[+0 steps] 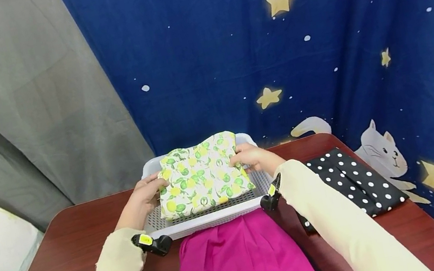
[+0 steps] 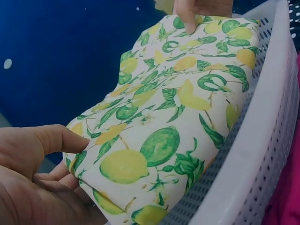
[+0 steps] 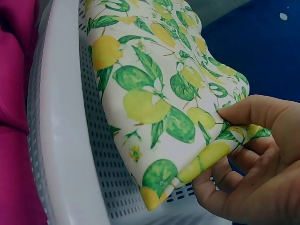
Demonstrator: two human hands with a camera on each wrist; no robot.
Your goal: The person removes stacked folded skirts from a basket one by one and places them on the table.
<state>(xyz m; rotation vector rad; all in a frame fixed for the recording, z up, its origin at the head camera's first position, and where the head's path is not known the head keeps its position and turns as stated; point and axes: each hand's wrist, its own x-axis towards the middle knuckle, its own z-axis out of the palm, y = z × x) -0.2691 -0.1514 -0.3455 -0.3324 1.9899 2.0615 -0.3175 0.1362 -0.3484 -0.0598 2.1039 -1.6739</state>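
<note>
A folded white cloth printed with lemons and green leaves [image 1: 202, 177] is held over a pale grey plastic basket [image 1: 210, 219] with perforated walls. My left hand [image 1: 146, 194] grips its left edge, thumb on top and fingers beneath. On the opposite edge my right hand [image 1: 257, 158] pinches the cloth the same way, as the right wrist view shows with the thumb [image 3: 239, 110] above. Below the cloth, part of the basket's perforated floor [image 3: 112, 173] is visible. Whether the cloth touches that floor cannot be told.
A magenta pleated garment [image 1: 243, 261] lies in front of the basket. To the right, a folded black cloth with white dots [image 1: 351, 182] rests on the reddish-brown table [image 1: 88, 245]. Behind the table hang a grey curtain [image 1: 40, 98] and a blue starry curtain [image 1: 206, 50].
</note>
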